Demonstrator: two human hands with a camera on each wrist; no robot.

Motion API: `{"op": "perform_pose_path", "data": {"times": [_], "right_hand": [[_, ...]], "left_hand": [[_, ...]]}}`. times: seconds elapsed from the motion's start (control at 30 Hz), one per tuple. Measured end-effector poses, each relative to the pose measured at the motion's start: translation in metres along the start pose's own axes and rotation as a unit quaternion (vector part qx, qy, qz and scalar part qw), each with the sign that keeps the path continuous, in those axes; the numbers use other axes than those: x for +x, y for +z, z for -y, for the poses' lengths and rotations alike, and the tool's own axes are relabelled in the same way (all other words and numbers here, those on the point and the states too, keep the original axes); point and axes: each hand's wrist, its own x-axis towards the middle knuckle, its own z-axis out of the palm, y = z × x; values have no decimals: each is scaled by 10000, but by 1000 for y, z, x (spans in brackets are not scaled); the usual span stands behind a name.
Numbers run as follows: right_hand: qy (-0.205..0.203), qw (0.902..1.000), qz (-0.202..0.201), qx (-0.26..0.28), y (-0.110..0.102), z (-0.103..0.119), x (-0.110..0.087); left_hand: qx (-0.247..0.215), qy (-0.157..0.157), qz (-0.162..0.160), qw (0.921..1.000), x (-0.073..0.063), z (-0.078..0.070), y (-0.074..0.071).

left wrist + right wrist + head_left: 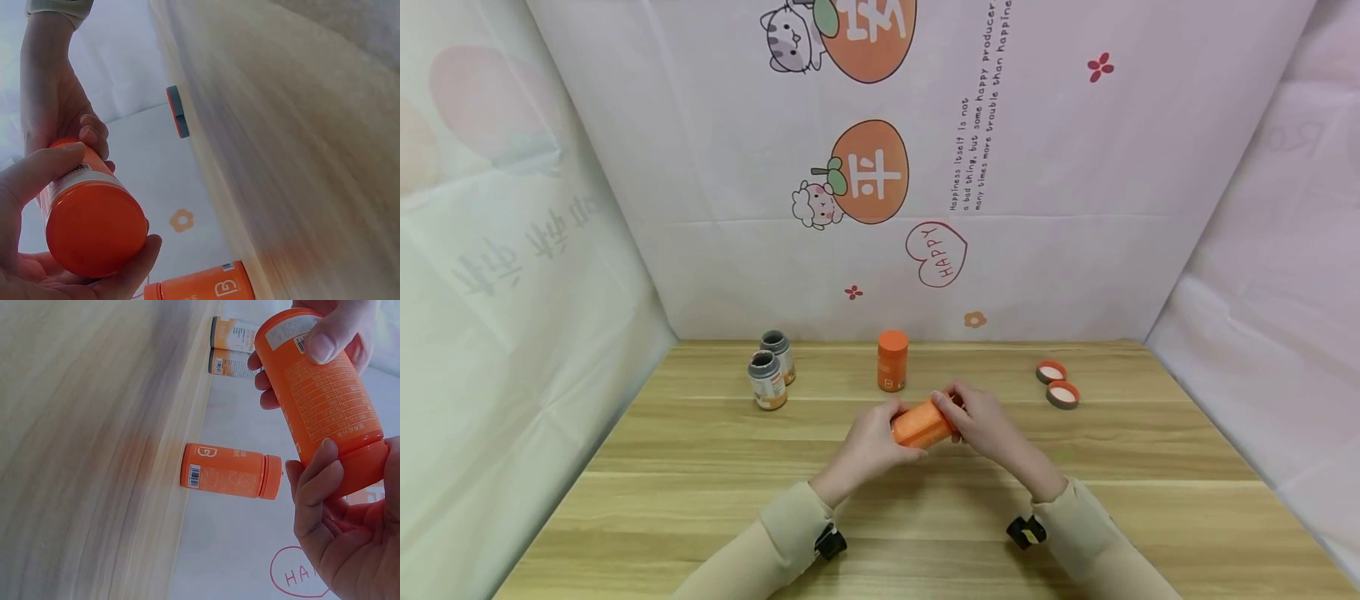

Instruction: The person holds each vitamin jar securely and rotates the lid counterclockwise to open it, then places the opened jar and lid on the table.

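An orange bottle point(921, 426) is held tilted above the table by both hands. My left hand point(871, 442) grips its base end, the thumb lying across the label in the left wrist view. At the other end my right hand point(988, 423) has its fingers curled round the orange cap point(361, 467), which sits on the bottle. Rows of printed text and a white label strip show on the bottle in the right wrist view. Behind the hands a second orange bottle point(892, 367), capped, stands upright on the table.
Two open grey-rimmed jars point(768, 385) with orange and white labels stand together at the back left. Two orange and grey lids point(1063, 395) lie side by side at the back right. A printed white cloth point(737, 275) hangs behind the wooden table point(700, 492).
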Motion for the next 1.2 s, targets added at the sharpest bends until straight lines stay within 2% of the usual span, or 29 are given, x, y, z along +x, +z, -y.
{"op": "perform_pose_path", "data": {"times": [0.13,0.33,0.47,0.73,0.8,1.0,1.2], "right_hand": [[-58,9999,-29,-85,2,-2,0],[-413,9987,-74,-303,4,-5,2],[-554,9975,-103,-427,3,-5,2],[-857,9942,-213,-608,5,-9,1],[-952,9935,-227,-575,6,-10,1],[-1478,9863,-270,-682,4,-9,0],[-1676,9833,-294,-639,5,-12,2]], "left_hand": [[148,58,0,9999,-1,0,2],[425,192,-63,9989,-2,-1,2],[426,152,-117,9989,-1,-2,0],[385,186,-12,9991,2,1,-5],[276,136,69,9995,3,2,-5],[-535,-153,508,9972,6,9,-10],[-587,-199,579,9964,7,8,-12]]}}
